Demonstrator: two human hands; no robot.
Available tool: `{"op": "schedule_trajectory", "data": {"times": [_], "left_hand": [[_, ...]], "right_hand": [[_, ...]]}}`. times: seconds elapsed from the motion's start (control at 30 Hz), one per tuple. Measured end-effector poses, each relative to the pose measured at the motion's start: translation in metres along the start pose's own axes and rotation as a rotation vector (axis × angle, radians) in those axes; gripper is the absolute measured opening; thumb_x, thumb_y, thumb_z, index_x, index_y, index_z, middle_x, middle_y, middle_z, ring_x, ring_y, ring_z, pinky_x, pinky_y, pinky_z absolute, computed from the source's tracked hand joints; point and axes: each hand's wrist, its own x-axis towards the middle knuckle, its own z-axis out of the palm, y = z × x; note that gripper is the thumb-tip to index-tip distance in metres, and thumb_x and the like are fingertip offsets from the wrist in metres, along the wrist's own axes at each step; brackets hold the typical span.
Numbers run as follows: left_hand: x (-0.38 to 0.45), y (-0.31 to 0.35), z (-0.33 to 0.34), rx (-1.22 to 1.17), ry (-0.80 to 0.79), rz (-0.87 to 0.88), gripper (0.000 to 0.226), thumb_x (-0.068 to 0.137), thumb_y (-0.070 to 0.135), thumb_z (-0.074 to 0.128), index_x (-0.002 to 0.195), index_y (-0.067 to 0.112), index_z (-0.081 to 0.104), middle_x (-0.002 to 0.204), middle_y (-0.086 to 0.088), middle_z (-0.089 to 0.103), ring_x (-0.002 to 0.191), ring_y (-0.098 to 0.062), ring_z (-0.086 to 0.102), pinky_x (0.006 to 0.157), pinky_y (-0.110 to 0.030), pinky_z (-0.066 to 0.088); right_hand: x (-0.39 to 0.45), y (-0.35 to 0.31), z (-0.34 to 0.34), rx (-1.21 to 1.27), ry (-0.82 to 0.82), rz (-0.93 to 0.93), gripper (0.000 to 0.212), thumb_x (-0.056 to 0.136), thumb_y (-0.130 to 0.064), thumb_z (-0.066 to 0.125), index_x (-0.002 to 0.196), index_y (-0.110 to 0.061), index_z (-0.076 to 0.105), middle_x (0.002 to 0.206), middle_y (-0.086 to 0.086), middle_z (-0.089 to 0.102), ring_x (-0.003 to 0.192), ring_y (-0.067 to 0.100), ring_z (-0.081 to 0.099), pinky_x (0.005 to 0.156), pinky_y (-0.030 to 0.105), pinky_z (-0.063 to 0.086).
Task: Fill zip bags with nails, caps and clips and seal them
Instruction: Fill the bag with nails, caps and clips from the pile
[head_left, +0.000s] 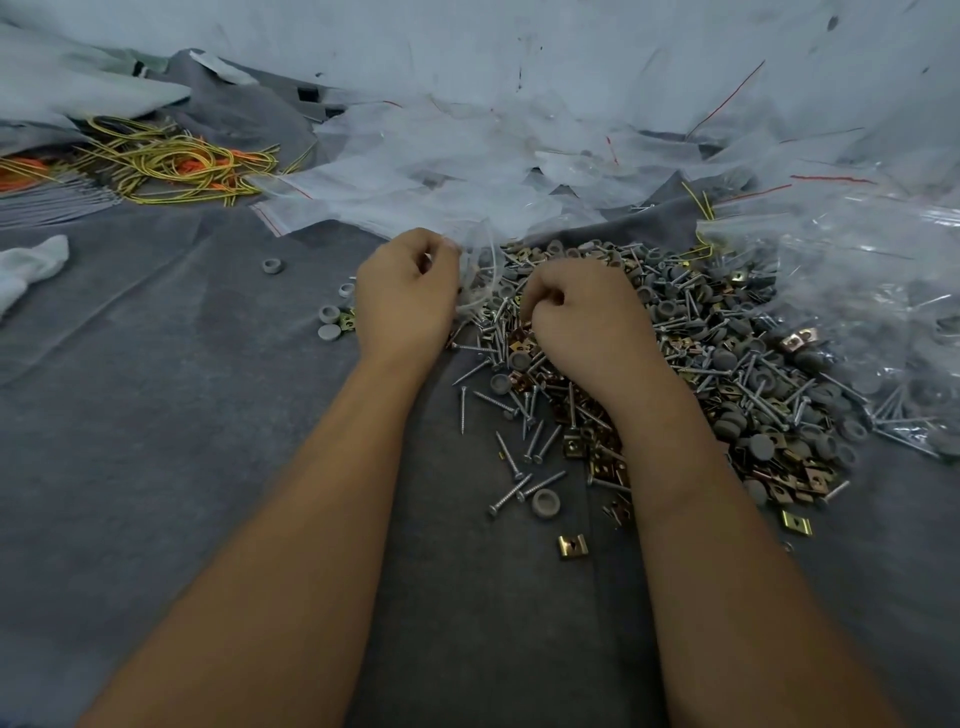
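We see a small clear zip bag (480, 275) held up between the two hands, at the near-left edge of the hardware heap. Its long axis runs roughly away from us, the crumpled upper part rising toward the loose bags behind; which end is the mouth we cannot tell. The left hand (408, 296) grips the bag's left edge, fingers curled in and thumb against the plastic. The right hand (584, 317) sits just right of the bag, fingers curled down into the heap and pinching at small pieces there; exactly what it holds is hidden under the fingers.

The heap (691, 358) spreads right and toward us from the hands: silver nails (524, 441) lying at every angle, grey round caps (761, 447) and brass-coloured clips (573, 546) mixed through. A few nails trail out on the near side, most pointing roughly away from us or slanting left. One cap (544, 501) lies apart on the near side, and a few more caps (328, 314) lie left of the left hand.

Behind the hands lies a wide drift of empty zip bags (441, 171) with red seal lines, and at right a filled bag (883, 322). Far left is a tangle of yellow and orange wires (171, 163) and a white cloth (31, 265). All of it rests on a grey felt-covered bench (182, 415).
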Motion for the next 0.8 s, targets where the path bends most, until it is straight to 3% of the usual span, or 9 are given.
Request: {"op": "schedule_trajectory", "data": {"times": [0.07, 0.17, 0.3, 0.47, 0.8], "left_hand": [[0.000, 0.001, 0.000, -0.002, 0.002, 0.000, 0.020, 0.087, 0.028, 0.054, 0.074, 0.020, 0.068, 0.050, 0.006, 0.049, 0.048, -0.009, 0.040, 0.054, -0.029, 0.036], [0.000, 0.000, 0.000, 0.000, -0.011, 0.001, 0.021, 0.088, 0.028, 0.055, 0.072, 0.020, 0.067, 0.049, 0.008, 0.048, 0.048, -0.006, 0.039, 0.054, -0.029, 0.035], [0.000, 0.000, -0.001, -0.005, -0.022, -0.002, 0.021, 0.088, 0.028, 0.055, 0.071, 0.021, 0.066, 0.046, 0.011, 0.047, 0.047, -0.004, 0.037, 0.053, -0.028, 0.034], [-0.001, 0.000, -0.001, 0.005, -0.024, 0.002, 0.021, 0.089, 0.028, 0.056, 0.072, 0.020, 0.067, 0.049, 0.009, 0.048, 0.047, -0.003, 0.039, 0.053, -0.028, 0.035], [-0.001, -0.001, 0.000, -0.010, -0.040, 0.013, 0.023, 0.089, 0.029, 0.056, 0.072, 0.018, 0.066, 0.045, 0.015, 0.047, 0.046, -0.003, 0.038, 0.053, -0.028, 0.035]], "right_hand": [[-0.002, -0.001, -0.001, -0.138, -0.167, 0.004, 0.022, 0.075, -0.012, 0.049, 0.079, -0.025, 0.067, 0.075, -0.008, 0.061, 0.070, 0.013, 0.056, 0.058, 0.028, 0.041], [-0.002, -0.002, -0.001, -0.234, -0.290, 0.006, 0.006, 0.079, -0.029, 0.058, 0.084, -0.029, 0.061, 0.078, -0.009, 0.058, 0.078, 0.015, 0.055, 0.063, 0.028, 0.042], [-0.001, 0.001, -0.005, -0.220, -0.381, -0.011, 0.017, 0.075, -0.030, 0.068, 0.089, -0.032, 0.058, 0.083, -0.005, 0.058, 0.088, 0.020, 0.053, 0.077, 0.033, 0.047], [-0.001, 0.005, 0.001, -0.174, -0.279, -0.029, 0.014, 0.082, -0.021, 0.066, 0.088, -0.032, 0.060, 0.078, -0.007, 0.058, 0.079, 0.017, 0.057, 0.072, 0.032, 0.048], [0.002, 0.008, 0.013, -0.302, -0.033, -0.120, 0.019, 0.089, -0.017, 0.060, 0.100, -0.030, 0.068, 0.086, -0.009, 0.056, 0.090, 0.019, 0.056, 0.074, 0.030, 0.040]]}}
